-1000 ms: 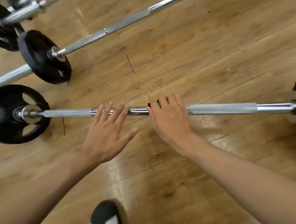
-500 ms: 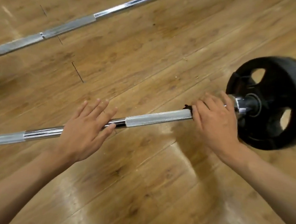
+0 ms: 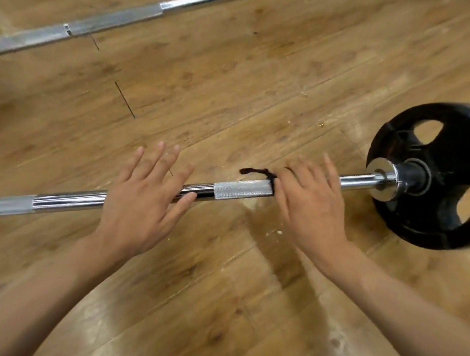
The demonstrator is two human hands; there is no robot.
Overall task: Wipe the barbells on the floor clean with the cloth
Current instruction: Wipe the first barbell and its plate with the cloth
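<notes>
A chrome barbell lies across the wooden floor, with a black weight plate on its right end. My right hand covers the bar just left of the plate's collar and presses a dark cloth against it; only a thin dark edge of the cloth sticks out at the hand's left side. My left hand rests flat on the bar's smooth middle part, fingers spread, holding nothing.
A second chrome barbell lies on the floor farther away, running from the left edge up to the top. Bare wooden floor separates the two bars. Small pale crumbs lie near the near bar.
My right hand has slid left along the bar, away from the plate's collar. The cloth's dark edge now shows more. My left hand stays flat on the bar.
</notes>
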